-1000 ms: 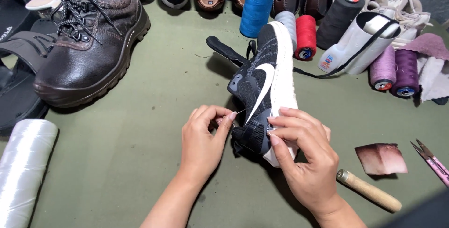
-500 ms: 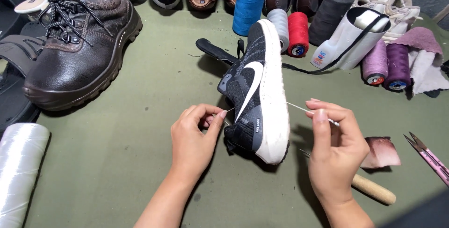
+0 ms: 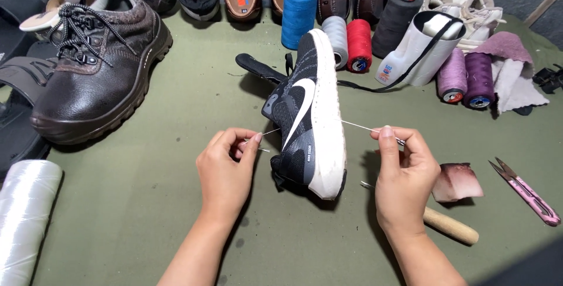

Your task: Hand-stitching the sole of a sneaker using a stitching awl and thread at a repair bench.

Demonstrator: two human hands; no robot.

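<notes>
While the black sneaker [image 3: 308, 116] stands on edge on the worktop [image 3: 176, 204], the left hand [image 3: 226, 171] and right hand [image 3: 404, 174] each pinch the thread [image 3: 358, 126] taut through it.

You've got the black knit sneaker [image 3: 305, 116] lying on its side on the green worktop [image 3: 146, 204], its white sole [image 3: 327, 116] facing right, toe nearest you and heel pointing away. A white curved mark sits on its dark upper. A thin pale thread [image 3: 358, 126] runs taut out of both sides of it, near the toe end.
</notes>
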